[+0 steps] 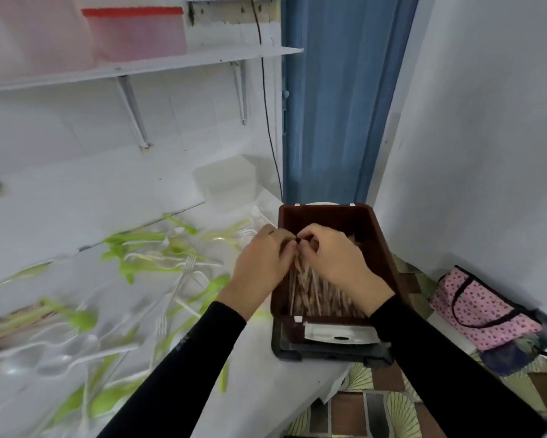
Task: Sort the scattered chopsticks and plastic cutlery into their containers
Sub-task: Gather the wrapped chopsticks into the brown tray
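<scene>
Chopsticks (316,292), thin pale wooden sticks smeared by motion blur, lie packed lengthwise in a dark brown rectangular plastic box (325,213) at the right edge of the white surface (265,390). Their upper ends are hidden under the left hand (259,263) and right hand (332,260), whose curled fingers meet and pinch the bundle's tips. Green and clear plastic cutlery (186,270) is strewn to the left, much of it blurred. A translucent lidded tub (224,181) stands behind it.
</scene>
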Tool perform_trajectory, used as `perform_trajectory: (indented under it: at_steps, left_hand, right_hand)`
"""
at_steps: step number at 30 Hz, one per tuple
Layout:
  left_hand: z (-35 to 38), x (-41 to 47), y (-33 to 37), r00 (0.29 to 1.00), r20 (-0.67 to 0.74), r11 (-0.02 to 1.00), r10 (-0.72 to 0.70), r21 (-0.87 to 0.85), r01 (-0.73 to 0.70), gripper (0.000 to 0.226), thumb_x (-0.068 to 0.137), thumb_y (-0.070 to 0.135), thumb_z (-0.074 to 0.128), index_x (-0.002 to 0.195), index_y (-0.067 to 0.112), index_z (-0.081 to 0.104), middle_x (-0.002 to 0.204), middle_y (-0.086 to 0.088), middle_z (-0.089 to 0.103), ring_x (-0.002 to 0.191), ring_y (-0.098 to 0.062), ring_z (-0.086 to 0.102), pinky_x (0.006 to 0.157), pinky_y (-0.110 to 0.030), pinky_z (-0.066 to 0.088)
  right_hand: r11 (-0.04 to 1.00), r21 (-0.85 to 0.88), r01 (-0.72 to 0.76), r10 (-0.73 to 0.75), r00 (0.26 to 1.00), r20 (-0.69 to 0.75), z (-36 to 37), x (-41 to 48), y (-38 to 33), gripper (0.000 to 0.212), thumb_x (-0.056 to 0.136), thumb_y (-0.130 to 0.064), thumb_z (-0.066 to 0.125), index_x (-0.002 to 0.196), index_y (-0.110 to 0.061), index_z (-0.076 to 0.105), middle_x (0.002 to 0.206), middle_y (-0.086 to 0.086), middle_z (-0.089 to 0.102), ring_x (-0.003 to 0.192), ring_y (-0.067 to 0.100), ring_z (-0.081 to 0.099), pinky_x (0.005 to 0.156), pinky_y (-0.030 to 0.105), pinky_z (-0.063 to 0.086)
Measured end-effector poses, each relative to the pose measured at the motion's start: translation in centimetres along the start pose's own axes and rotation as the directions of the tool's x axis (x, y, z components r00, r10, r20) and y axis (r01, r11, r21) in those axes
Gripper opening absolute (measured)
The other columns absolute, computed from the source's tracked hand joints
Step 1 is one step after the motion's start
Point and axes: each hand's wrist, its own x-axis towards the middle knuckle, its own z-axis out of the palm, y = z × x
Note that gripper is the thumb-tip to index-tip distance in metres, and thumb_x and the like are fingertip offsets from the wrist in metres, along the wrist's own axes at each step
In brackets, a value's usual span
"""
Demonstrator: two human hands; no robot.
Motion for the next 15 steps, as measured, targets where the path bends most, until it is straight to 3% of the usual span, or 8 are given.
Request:
perform_trajectory:
  at_steps: [4,8,12,15]
  left_hand:
    - [-5.9,-5.7,-7.8,0.942,-0.108,0.948,-0.317,-0.010,0.318,0.015,0.096,0.031,0.057,0.103,0.028,0.070,0.103,0.010,0.067,0.076,-0.012,0.065,0.074,-0.030,0.051]
    - [-11.2,-14.7,-15.6,0.830,-0.128,0.831,-0.543,0.058,0.553,0.016,0.095,0.031,0.056,0.102,0.033,0.071,0.101,0.015,0.069,0.079,-0.007,0.064,0.075,-0.027,0.050]
    - [-16.8,-25.8,-21.0,0.681,-0.218,0.686,-0.699,0.063,0.725,0.017,0.093,0.028,0.058,0.101,0.032,0.072,0.101,0.013,0.071,0.082,-0.011,0.066,0.080,-0.033,0.054]
    - [-20.4,-33.1,-23.8,0.556,-0.310,0.586,-0.771,-0.003,0.810,0.015,0.095,0.026,0.059,0.101,0.028,0.072,0.092,0.014,0.069,0.080,-0.011,0.067,0.072,-0.026,0.050]
  right_hand:
    - [0.955,0.228,0.191,-0.208,0.977,0.053,4.4,-0.3,-7.8,0.017,0.095,-0.025,0.054,0.105,-0.029,0.067,0.087,-0.010,0.062,0.066,0.000,0.051,0.070,0.031,0.048]
    - [0.896,0.341,0.285,-0.375,0.896,0.237,12.7,-2.9,-14.9,0.019,0.095,-0.021,0.055,0.106,-0.027,0.068,0.099,-0.011,0.065,0.063,-0.008,0.047,0.072,0.028,0.048]
    - [0.828,0.442,0.347,-0.532,0.736,0.419,21.2,-7.7,-22.0,0.019,0.095,-0.019,0.055,0.107,-0.025,0.068,0.103,-0.009,0.065,0.064,-0.008,0.050,0.071,0.025,0.048]
    - [0.784,0.500,0.368,-0.611,0.598,0.518,26.0,-11.1,-26.7,0.018,0.095,-0.020,0.055,0.107,-0.024,0.068,0.105,-0.009,0.063,0.066,-0.014,0.051,0.069,0.020,0.040]
